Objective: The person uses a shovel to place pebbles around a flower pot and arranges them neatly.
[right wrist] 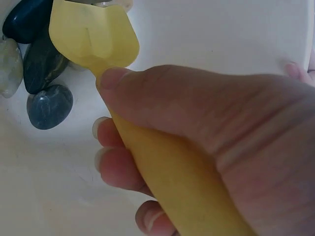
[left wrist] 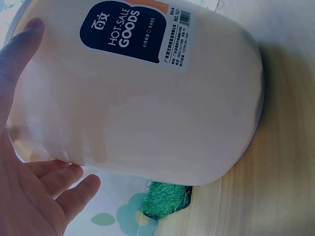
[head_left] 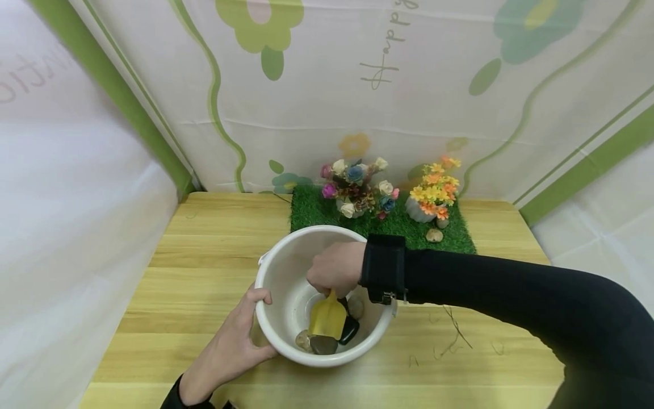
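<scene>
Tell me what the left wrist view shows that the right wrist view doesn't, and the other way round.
Only the left wrist view shows the printed label, the fake grass and the table. Only the right wrist view shows the right hand, the yellow scoop and the stones. Both show the bucket and part of the left hand.

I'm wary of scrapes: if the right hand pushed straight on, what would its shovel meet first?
Likely the grey-brown stone at the front edge of the yellow shovel that the right hand holds; whether they touch is unclear.
</scene>
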`<action>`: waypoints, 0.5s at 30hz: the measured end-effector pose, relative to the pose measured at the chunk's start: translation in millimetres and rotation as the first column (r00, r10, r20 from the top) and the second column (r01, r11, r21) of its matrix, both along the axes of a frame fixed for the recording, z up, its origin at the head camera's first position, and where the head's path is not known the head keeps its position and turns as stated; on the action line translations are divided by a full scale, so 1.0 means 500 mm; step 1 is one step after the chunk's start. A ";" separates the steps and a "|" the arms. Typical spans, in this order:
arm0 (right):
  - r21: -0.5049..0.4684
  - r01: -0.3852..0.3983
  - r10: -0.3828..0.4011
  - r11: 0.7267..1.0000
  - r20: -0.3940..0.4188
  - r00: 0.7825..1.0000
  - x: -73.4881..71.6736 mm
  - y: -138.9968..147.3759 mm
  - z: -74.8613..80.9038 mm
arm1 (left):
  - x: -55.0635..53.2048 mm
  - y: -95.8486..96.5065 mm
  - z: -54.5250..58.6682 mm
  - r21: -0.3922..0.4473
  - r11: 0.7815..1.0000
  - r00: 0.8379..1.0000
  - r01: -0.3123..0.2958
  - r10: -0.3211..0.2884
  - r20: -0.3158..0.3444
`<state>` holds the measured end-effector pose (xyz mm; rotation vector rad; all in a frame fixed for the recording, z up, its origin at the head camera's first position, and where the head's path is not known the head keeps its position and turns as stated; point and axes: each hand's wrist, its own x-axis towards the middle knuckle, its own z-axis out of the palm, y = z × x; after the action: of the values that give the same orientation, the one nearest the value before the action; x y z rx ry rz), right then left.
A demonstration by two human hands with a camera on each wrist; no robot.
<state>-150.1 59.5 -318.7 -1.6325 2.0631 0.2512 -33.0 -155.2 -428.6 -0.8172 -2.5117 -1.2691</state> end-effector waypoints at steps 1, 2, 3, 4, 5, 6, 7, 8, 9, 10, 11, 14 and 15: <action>0.002 0.000 0.000 1.000 0.000 1.000 0.000 0.000 0.000 | 0.000 0.000 0.000 0.001 1.000 1.000 0.001 -0.001 -0.001; 0.003 0.001 -0.001 1.000 0.001 1.000 -0.001 0.000 0.000 | 0.000 0.001 0.000 0.002 1.000 1.000 0.002 -0.002 -0.001; 0.006 0.002 -0.002 1.000 0.003 1.000 -0.001 0.000 0.000 | 0.000 0.001 0.000 0.002 1.000 1.000 0.002 -0.002 -0.002; 0.011 0.002 -0.002 1.000 0.005 1.000 -0.002 0.000 -0.001 | 0.000 0.001 0.000 0.002 1.000 1.000 0.003 -0.003 -0.003; 0.015 0.004 -0.004 1.000 0.008 1.000 -0.003 0.000 -0.002 | 0.001 0.001 0.001 0.001 1.000 1.000 0.003 -0.003 -0.003; 0.021 0.004 -0.004 1.000 0.010 1.000 -0.003 0.000 -0.002 | 0.001 0.001 0.002 -0.001 1.000 1.000 0.004 -0.004 -0.002; 0.027 0.005 -0.005 1.000 0.013 1.000 -0.004 0.000 -0.003 | 0.002 0.001 0.003 -0.004 1.000 1.000 0.003 -0.003 0.000; 0.033 0.008 -0.008 0.999 0.016 1.000 -0.005 0.000 -0.003 | 0.002 0.002 0.004 -0.007 1.000 1.000 0.004 -0.004 0.004; 0.040 0.009 -0.010 0.999 0.018 1.000 -0.005 0.000 -0.003 | 0.003 0.002 0.005 -0.011 1.000 1.000 0.006 -0.005 0.010; 0.045 0.012 -0.013 0.999 0.020 1.000 -0.006 0.000 -0.004 | 0.004 0.002 0.006 -0.014 1.000 1.000 0.006 -0.006 0.019; 0.043 0.011 -0.012 0.999 0.018 1.000 -0.006 -0.001 -0.004 | 0.004 0.002 0.007 -0.017 1.000 1.000 0.006 -0.006 0.027; 0.026 0.004 -0.004 1.000 0.015 1.000 -0.005 -0.001 -0.004 | 0.005 0.003 0.008 -0.021 1.000 0.999 0.007 -0.006 0.048; 0.021 0.000 0.000 1.000 0.014 1.000 -0.005 -0.002 -0.004 | 0.005 0.003 0.008 -0.023 1.000 0.999 0.007 -0.006 0.049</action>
<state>-152.6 58.7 -320.8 -1.6175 2.0434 0.2594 -30.6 -153.8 -424.7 -0.8100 -2.5682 -1.2795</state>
